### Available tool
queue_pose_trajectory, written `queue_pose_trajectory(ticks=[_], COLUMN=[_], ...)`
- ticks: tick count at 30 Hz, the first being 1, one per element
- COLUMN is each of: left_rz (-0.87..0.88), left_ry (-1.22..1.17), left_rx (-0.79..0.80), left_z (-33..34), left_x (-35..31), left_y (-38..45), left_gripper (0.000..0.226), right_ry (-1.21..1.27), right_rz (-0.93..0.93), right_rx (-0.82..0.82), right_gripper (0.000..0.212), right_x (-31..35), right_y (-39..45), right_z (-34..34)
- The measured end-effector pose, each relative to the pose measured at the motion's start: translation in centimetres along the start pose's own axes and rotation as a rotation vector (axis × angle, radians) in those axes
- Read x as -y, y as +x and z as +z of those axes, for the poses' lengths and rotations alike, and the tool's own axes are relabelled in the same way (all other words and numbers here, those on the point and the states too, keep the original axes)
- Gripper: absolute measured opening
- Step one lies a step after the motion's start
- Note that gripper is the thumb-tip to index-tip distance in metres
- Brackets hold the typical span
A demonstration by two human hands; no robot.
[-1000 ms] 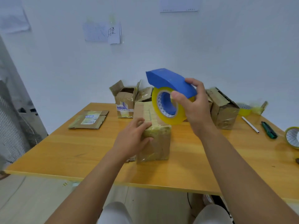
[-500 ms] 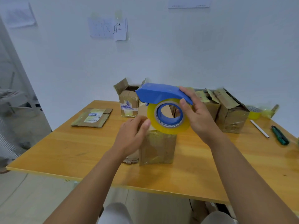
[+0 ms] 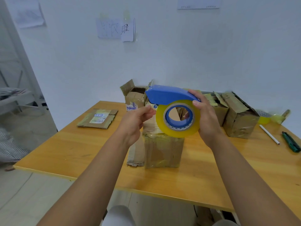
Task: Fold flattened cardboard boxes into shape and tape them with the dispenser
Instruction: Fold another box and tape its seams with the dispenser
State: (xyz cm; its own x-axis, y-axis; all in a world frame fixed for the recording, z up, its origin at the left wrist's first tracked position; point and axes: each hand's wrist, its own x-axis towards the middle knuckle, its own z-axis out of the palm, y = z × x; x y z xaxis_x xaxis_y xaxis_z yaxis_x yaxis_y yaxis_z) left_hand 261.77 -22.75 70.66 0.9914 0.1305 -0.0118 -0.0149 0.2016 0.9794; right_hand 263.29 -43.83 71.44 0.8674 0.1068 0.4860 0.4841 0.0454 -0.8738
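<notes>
Both hands are raised above the middle of the wooden table (image 3: 68, 149), working at the tape dispenser (image 3: 172, 97). The right hand (image 3: 206, 121) grips the dispenser from its right side: fingers curl over the back of the blue cover, and one fingertip shows through the hollow of the core. The yellowish tape roll (image 3: 177, 119) sits under that cover, its blue hub facing the camera. The left hand (image 3: 135, 121) reaches in from the left with thumb and fingers drawn together at the dispenser's front end, just beside the roll; whether it actually pinches a tape end cannot be told (clear tape would hardly show here).

Directly beneath the dispenser stands the folded cardboard box (image 3: 162, 150), upright in the middle of the table, its sides glossy with tape. A strip of corrugated cardboard (image 3: 136, 155) lies against its left side.

Farther back, an open-topped box (image 3: 134, 97) stands with its flaps up, partly hidden behind the dispenser. To the right, two more taped boxes (image 3: 237, 118) sit side by side near the far edge. A flattened box (image 3: 97, 118) with a white label lies well apart on the far left of the table.

On the right side lie a white pen (image 3: 269, 134) and a green utility knife (image 3: 291, 142), near each other. Several sheets of paper (image 3: 116, 29) are stuck to the white wall behind.
</notes>
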Motion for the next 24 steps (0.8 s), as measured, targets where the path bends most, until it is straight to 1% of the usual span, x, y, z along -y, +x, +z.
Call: queue_pose_trajectory(ticks=[3, 8, 11, 14, 16, 21, 24], left_rz=[-0.012, 0.017, 0.023, 0.016, 0.005, -0.003, 0.001], left_ry=[-0.043, -0.036, -0.067, -0.047, -0.046, -0.104, -0.131], left_rx=[0.007, -0.062, -0.136, -0.150, -0.148, -0.147, -0.207], left_z=[0.0, 0.5, 0.2, -0.4, -0.4, 0.7, 0.1], left_x=[0.1, -0.2, -0.8, -1.6, -1.9, -1.6, -1.9], left_y=[0.1, -0.3, -0.8, -1.1, -1.4, -1.9, -1.7], left_gripper=[0.016, 0.012, 0.013, 0.012, 0.010, 0.014, 0.013], right_ry=[-0.005, -0.074, -0.122, -0.232, -0.264, -0.250, -0.191], right_rz=[-0.006, -0.022, -0.020, -0.055, -0.058, -0.039, -0.013], right_rx=[-0.021, -0.022, 0.042, 0.131, 0.157, 0.166, 0.161], right_gripper=[0.024, 0.027, 0.027, 0.032, 0.031, 0.029, 0.026], right_x=[0.1, 0.6, 1.5, 3.0, 3.6, 4.1, 4.4], right_y=[-0.1, 0.0, 0.8, 1.4, 1.6, 1.3, 1.3], right_z=[0.0, 0.2, -0.4, -1.7, -2.6, -3.7, -4.9])
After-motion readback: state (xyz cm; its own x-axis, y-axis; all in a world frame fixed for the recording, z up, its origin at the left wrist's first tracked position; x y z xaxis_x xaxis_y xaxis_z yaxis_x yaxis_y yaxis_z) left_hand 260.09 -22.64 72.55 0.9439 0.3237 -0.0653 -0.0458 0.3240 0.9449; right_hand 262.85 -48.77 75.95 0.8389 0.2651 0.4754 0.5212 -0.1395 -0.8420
